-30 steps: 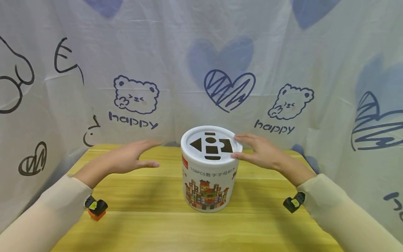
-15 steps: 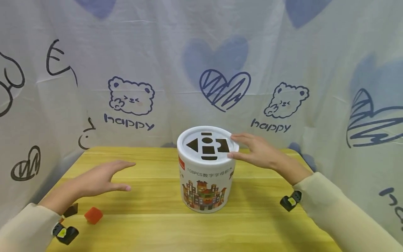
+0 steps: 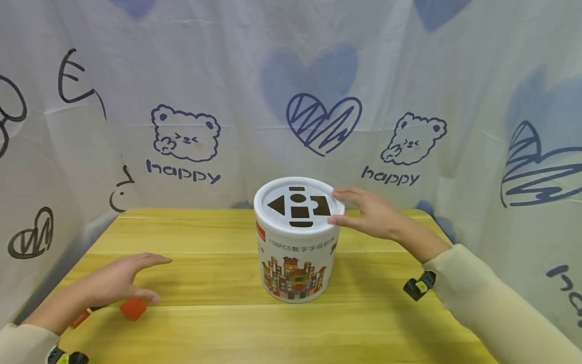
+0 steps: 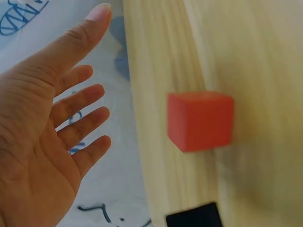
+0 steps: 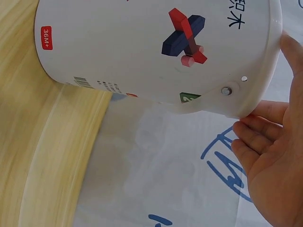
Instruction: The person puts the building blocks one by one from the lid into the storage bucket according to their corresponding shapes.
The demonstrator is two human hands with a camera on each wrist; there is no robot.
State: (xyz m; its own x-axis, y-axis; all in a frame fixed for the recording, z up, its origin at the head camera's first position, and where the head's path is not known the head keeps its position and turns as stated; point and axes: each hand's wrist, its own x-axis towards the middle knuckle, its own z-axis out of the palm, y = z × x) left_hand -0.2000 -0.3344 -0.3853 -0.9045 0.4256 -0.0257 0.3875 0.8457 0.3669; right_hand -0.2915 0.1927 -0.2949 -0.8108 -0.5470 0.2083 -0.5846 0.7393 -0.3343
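Note:
A white cylindrical tub of building blocks [image 3: 297,275] stands upright on the table. Its white lid [image 3: 278,225] has several dark shaped holes, one triangular and one round. My right hand [image 3: 379,215] rests at the lid's right rim, thumb and fingers spread along the edge; the right wrist view shows the thumb tip and a finger touching it. My left hand [image 3: 109,280] hovers over the table's left side, fingers apart and holding nothing. A red cube [image 4: 201,122] lies just below that hand. Partly hidden by the left hand and wrist are a black block [image 4: 195,216] and another red piece [image 3: 80,319].
The yellow wooden table [image 3: 218,328] ends at a white curtain [image 3: 254,151] printed with hearts, bears and "happy". The curtain also closes in both sides. Small black cameras hang at the wrists, including the right wrist camera [image 3: 419,286].
My left hand has moved away from the tub, leftward and toward me, uncovering the red cube. My right hand has stayed at the lid rim, and the tub stands in place.

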